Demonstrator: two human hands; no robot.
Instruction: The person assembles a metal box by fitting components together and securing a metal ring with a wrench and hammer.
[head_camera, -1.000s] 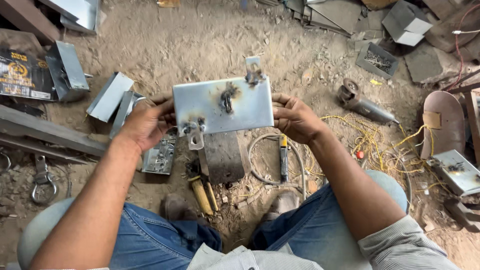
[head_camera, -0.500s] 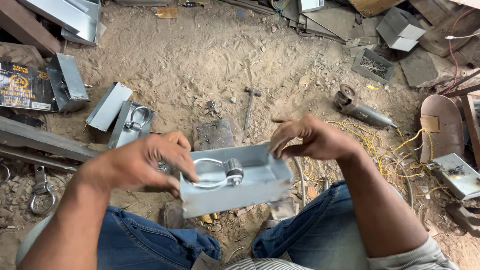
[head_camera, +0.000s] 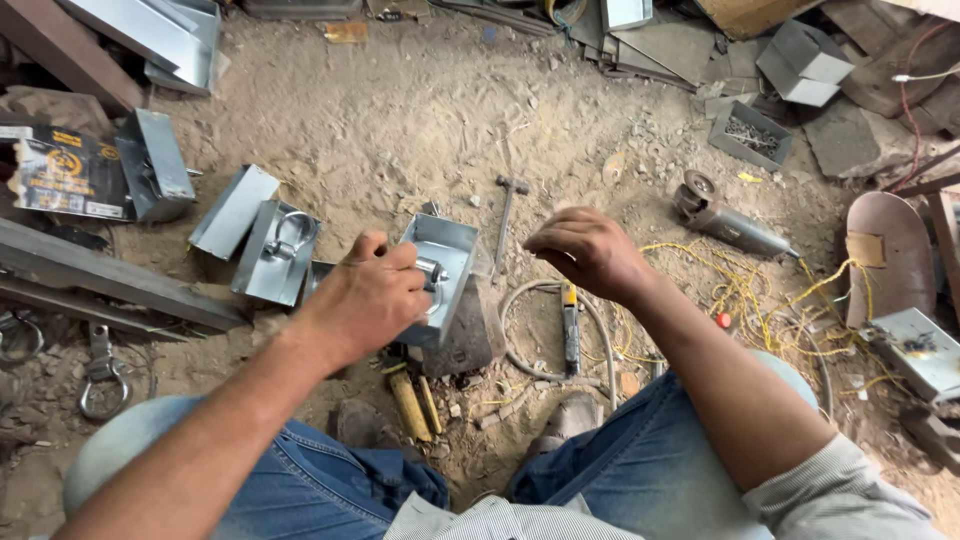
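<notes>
Between the knees, left hand (head_camera: 365, 300) grips a metal box (head_camera: 447, 262); right hand (head_camera: 585, 250) hovers empty, fingers curled, at three o'clock. Hammer (head_camera: 508, 208) lies at twelve, grinder (head_camera: 725, 222) beyond.

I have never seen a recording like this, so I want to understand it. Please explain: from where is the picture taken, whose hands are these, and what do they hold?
The camera sits on the person's head and looks down at their own knees and the sandy workshop floor. The left hand has its grip on an open grey sheet-metal box with a round fitting inside. The right hand hovers beside it, empty. Around them lie similar grey metal boxes, a small hammer, a grey angle grinder and tangled yellow wire.
</notes>
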